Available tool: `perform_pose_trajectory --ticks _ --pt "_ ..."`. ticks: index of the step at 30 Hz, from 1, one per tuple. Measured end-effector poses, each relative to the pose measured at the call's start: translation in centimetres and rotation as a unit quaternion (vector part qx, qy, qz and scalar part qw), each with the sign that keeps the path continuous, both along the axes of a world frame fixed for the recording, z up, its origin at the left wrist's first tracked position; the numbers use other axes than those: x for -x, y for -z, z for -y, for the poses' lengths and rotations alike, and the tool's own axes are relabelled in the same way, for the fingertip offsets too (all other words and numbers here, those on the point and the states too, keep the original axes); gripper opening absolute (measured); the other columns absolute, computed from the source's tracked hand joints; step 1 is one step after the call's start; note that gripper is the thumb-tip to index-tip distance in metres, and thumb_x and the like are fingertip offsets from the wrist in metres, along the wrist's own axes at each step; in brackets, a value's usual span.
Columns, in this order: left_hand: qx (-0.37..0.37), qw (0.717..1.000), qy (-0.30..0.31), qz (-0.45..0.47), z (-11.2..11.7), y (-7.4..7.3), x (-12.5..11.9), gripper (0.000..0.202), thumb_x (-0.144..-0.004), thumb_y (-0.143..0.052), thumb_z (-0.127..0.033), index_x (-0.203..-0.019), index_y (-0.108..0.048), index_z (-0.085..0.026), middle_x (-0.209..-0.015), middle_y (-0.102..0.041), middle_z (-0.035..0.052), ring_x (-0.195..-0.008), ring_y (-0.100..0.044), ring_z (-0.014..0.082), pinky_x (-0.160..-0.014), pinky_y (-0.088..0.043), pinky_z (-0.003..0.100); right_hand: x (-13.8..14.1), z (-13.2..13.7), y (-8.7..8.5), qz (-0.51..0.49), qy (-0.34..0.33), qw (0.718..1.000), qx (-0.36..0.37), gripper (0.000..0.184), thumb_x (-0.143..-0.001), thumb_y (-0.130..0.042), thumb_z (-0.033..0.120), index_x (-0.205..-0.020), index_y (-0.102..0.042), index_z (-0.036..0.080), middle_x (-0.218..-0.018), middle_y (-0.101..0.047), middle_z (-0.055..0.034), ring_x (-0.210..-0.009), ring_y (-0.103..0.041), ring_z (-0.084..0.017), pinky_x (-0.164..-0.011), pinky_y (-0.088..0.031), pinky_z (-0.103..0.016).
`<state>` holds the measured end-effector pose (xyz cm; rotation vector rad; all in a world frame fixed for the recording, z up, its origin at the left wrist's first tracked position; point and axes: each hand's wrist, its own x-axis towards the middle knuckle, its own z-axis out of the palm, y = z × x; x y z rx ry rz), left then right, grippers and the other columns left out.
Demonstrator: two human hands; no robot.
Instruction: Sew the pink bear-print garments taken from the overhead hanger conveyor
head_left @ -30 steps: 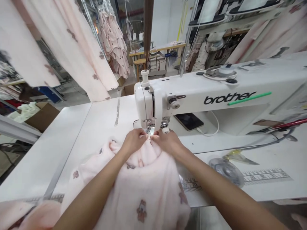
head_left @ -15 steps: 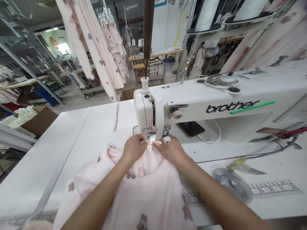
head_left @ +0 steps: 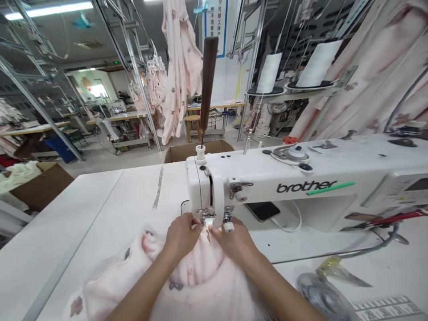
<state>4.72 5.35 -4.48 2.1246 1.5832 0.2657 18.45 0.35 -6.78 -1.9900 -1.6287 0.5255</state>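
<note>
A pale pink fleece garment [head_left: 203,294] with small brown bear-like prints lies bunched on the table. Its gathered edge runs up to the needle area of a white sewing machine [head_left: 254,169] marked "brother". My left hand [head_left: 183,234] pinches that edge just left of the presser foot [head_left: 207,218]. On the other side, my right hand [head_left: 232,238] presses and grips the fabric, its fingers partly hidden behind the machine head. Both hands are closed on the garment, close to each other. The needle tip itself is too small to make out.
A phone [head_left: 264,211] with a white cable lies under the machine arm. To the right are a clear plastic roll [head_left: 323,294], red-handled scissors [head_left: 397,217] and a printed ruler strip [head_left: 389,307]. A wooden-handled tool [head_left: 207,84] stands upright on the machine head. White thread cones [head_left: 269,73] stand behind.
The camera has tilted up, so the machine and hands appear lower and more of the workshop shows. Both hands stay at the presser foot, holding the garment.
</note>
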Motion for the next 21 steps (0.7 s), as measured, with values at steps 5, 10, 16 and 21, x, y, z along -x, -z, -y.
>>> perform_pose_trajectory --ticks 5,10,16,21 --pt "-0.006 1.000 0.003 0.000 -0.1 0.4 0.0 0.010 -0.074 -0.047 -0.016 -0.075 -0.057 -0.018 -0.077 -0.064 0.0043 -0.077 -0.059 0.0217 -0.059 -0.031 0.025 0.1 0.1 0.0 0.005 -0.008 1.000 -0.013 0.017 -0.086 -0.052 0.014 -0.073 -0.063 0.018 -0.077 -0.065 -0.0026 -0.070 -0.057 -0.018 -0.056 -0.034 -0.023" --pt "-0.020 1.000 0.008 -0.007 0.1 0.3 -0.2 0.010 -0.077 -0.044 -0.015 -0.077 -0.054 -0.017 -0.079 -0.064 0.0057 -0.075 -0.059 0.0210 -0.060 -0.031 0.026 0.3 0.1 0.2 0.009 -0.009 1.000 -0.019 0.021 -0.085 -0.051 0.010 -0.067 -0.061 0.019 -0.069 -0.063 -0.0003 -0.067 -0.057 -0.017 -0.056 -0.032 -0.024" --pt "-0.032 0.999 0.008 -0.025 0.0 0.2 -0.4 0.010 -0.079 -0.045 -0.016 -0.082 -0.054 -0.017 -0.086 -0.065 0.0066 -0.081 -0.060 0.0222 -0.063 -0.035 0.027 0.6 -0.3 0.6 0.029 0.017 0.999 -0.030 0.019 -0.082 -0.054 0.011 -0.066 -0.060 0.018 -0.069 -0.062 -0.0005 -0.066 -0.055 -0.016 -0.056 -0.030 -0.023" --pt "-0.043 0.998 -0.008 -0.042 0.0 0.4 -0.4 0.010 -0.080 -0.046 -0.018 -0.084 -0.054 -0.017 -0.084 -0.065 0.0074 -0.085 -0.061 0.0242 -0.064 -0.036 0.028 0.7 -0.5 1.1 0.061 0.029 0.997 -0.037 0.014 -0.084 -0.056 0.015 -0.071 -0.062 0.017 -0.070 -0.062 -0.0022 -0.067 -0.055 -0.018 -0.055 -0.028 -0.024"
